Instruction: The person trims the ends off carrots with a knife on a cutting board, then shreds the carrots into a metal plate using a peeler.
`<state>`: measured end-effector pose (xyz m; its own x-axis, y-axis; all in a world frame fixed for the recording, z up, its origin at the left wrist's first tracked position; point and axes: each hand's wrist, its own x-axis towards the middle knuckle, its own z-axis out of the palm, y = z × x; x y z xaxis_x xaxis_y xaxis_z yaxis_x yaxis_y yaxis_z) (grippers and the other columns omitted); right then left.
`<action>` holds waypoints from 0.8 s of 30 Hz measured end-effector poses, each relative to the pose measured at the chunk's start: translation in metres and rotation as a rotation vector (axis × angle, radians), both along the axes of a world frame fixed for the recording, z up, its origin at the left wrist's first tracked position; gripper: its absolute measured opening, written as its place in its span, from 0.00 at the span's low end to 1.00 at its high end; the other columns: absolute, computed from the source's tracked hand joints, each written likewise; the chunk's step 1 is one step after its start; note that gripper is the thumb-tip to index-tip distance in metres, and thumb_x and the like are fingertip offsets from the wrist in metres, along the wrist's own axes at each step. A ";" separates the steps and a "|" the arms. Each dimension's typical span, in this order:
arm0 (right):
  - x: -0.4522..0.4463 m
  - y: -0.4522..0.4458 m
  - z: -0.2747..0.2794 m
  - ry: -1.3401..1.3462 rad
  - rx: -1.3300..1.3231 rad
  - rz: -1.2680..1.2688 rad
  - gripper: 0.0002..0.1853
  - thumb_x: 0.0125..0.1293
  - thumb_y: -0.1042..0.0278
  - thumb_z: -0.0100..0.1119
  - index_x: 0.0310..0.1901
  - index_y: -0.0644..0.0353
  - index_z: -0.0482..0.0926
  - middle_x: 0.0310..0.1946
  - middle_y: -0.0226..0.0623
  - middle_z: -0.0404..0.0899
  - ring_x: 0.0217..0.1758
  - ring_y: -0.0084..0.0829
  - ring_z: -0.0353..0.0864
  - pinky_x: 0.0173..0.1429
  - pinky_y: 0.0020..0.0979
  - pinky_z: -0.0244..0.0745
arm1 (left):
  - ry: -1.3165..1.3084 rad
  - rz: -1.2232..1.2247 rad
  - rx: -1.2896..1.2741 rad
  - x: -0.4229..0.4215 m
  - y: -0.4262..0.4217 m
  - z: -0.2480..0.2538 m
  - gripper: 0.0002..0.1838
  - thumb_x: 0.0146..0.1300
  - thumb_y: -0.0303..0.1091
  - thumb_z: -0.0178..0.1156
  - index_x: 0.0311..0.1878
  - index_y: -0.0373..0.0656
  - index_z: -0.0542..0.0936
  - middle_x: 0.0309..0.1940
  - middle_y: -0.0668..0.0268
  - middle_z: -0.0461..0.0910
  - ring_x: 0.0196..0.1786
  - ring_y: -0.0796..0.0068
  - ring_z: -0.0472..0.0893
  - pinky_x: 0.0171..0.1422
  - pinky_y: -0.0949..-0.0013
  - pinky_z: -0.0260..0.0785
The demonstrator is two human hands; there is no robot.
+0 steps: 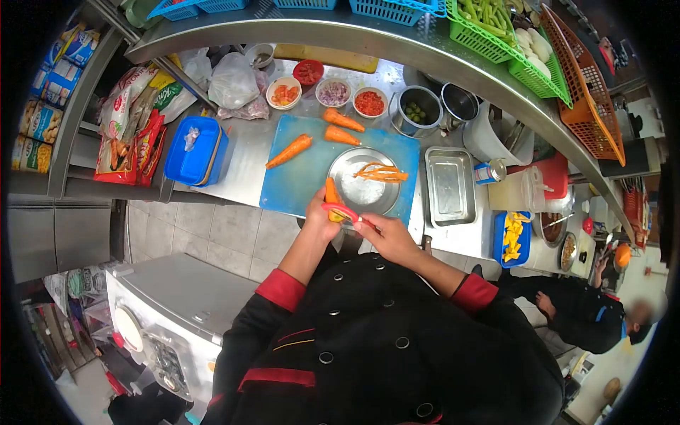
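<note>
My left hand (321, 219) is wrapped round a carrot (331, 190), held over the near rim of a round metal plate (347, 177). In my right hand (382, 232) is a pink-red peeler (342, 210), which lies across the carrot. Orange peelings (382, 173) rest on the plate. The plate stands on a blue cutting board (283, 191). Also on the board are a carrot (290, 151) at the left and two more at the back, one carrot (343, 119) behind another carrot (342, 135).
Behind the board stand bowls of chopped vegetables, including a white bowl (370, 103), and a metal pot (416, 111). To the right is a steel tray (450, 185); to the left, a blue container (195, 152). A steel shelf (283, 30) hangs overhead. Another person (584, 312) stands at the right.
</note>
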<state>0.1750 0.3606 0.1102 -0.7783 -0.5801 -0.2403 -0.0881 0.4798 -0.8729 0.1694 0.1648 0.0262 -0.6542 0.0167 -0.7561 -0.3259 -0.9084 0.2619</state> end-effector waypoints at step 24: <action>-0.004 0.006 0.003 0.087 -0.032 -0.059 0.20 0.72 0.48 0.59 0.49 0.58 0.83 0.29 0.47 0.82 0.32 0.47 0.85 0.37 0.41 0.76 | -0.059 0.004 -0.039 -0.007 0.000 -0.012 0.15 0.79 0.48 0.44 0.47 0.48 0.74 0.32 0.67 0.77 0.32 0.73 0.78 0.38 0.64 0.76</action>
